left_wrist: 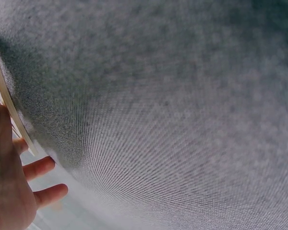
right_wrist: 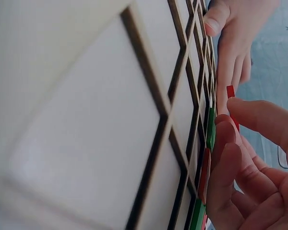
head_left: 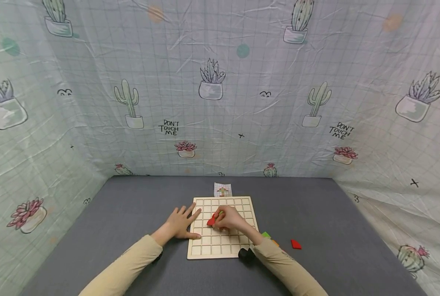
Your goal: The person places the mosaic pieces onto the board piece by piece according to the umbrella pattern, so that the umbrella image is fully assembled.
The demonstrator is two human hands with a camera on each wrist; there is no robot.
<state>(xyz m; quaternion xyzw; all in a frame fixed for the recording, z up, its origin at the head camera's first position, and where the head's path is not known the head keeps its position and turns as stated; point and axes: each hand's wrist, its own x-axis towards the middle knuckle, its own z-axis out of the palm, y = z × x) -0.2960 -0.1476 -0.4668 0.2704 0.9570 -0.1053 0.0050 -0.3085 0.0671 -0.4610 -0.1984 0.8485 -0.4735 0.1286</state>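
Observation:
A square wooden board [head_left: 220,250] with a grid of shallow cells lies on the table. My left hand [head_left: 180,223] rests at its left edge with the fingers spread, some of them over the border cells. Over the middle of the board my right hand [head_left: 230,217] pinches a thin red piece [right_wrist: 231,91] between thumb and finger. In the right wrist view a green piece [right_wrist: 210,129], a red piece [right_wrist: 204,175] and another green piece [right_wrist: 198,213] sit in the board, close under that hand. The hand hides much of them in the head view.
A small card [head_left: 222,189] with a printed arrow-like pattern lies behind the board. Right of the board are a red rounded piece [head_left: 296,244], a green piece [head_left: 266,234] and an orange piece [head_left: 275,243], the latter two partly behind the right sleeve. Printed curtains [head_left: 220,152] enclose the table.

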